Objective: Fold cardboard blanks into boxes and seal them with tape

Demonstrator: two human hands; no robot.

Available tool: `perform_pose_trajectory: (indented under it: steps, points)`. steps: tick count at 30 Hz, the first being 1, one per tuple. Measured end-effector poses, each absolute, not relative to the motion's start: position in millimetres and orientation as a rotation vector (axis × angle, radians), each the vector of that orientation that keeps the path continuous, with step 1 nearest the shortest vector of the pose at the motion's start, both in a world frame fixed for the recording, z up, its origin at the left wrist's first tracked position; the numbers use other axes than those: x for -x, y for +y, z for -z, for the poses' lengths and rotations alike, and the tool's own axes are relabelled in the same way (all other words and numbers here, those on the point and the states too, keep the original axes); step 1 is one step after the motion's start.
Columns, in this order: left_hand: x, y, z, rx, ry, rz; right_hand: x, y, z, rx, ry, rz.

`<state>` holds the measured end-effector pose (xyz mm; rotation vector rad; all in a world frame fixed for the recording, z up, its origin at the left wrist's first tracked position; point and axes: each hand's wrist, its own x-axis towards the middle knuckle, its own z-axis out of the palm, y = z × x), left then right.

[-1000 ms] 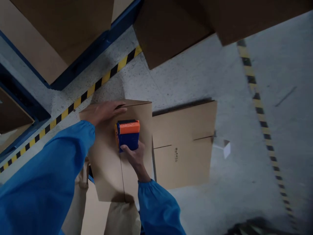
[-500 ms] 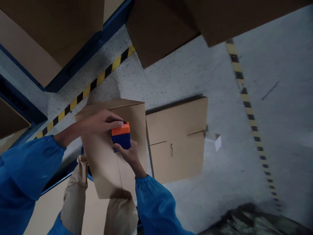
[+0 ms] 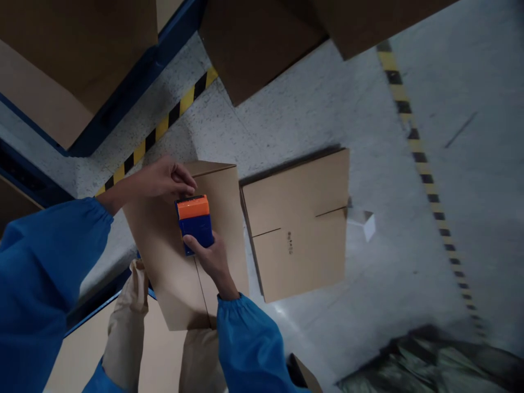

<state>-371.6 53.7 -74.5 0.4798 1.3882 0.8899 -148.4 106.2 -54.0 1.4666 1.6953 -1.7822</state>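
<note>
My right hand (image 3: 210, 257) is wrapped round the lower blue part of an orange and blue handheld device (image 3: 195, 224), above a closed cardboard box (image 3: 221, 218). My left hand (image 3: 166, 177) is just beyond the orange end of the device, its thumb and fingertips pinched together near the dark edge. Whatever the pinch holds, if anything, is too small to make out. The box stands in front of my legs, with a seam running down its near part.
Flat cardboard (image 3: 298, 229) with small printed marks lies right of the box. Large cartons on blue pallets (image 3: 110, 112) stand at the upper left. Dark cardboard (image 3: 262, 49) is at the top, a small white piece (image 3: 369, 227) on the floor, crumpled dark sheeting (image 3: 434, 363) lower right.
My left hand has come off the device's orange top and moved slightly up, its fingers now pinched. The device and my right hand have shifted slightly left. The camera view has also shifted.
</note>
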Motion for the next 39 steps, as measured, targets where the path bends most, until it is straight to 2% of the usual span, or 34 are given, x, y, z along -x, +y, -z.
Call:
perform_pose_trajectory:
  steps: [9, 14, 32, 39]
  points:
    - [454, 58, 70, -0.588, 1.655, -0.909, 105, 96, 42, -1.472, 1.543, 1.711]
    - [481, 56, 86, -0.615, 1.741, -0.779, 86, 83, 41, -1.516, 1.414, 1.7]
    - [429, 42, 206, -0.511, 1.705, -0.682, 98, 79, 48, -1.609, 1.405, 1.686]
    - [394, 30, 217, -0.511, 1.798, -0.491, 98, 78, 46, -1.623, 1.404, 1.678]
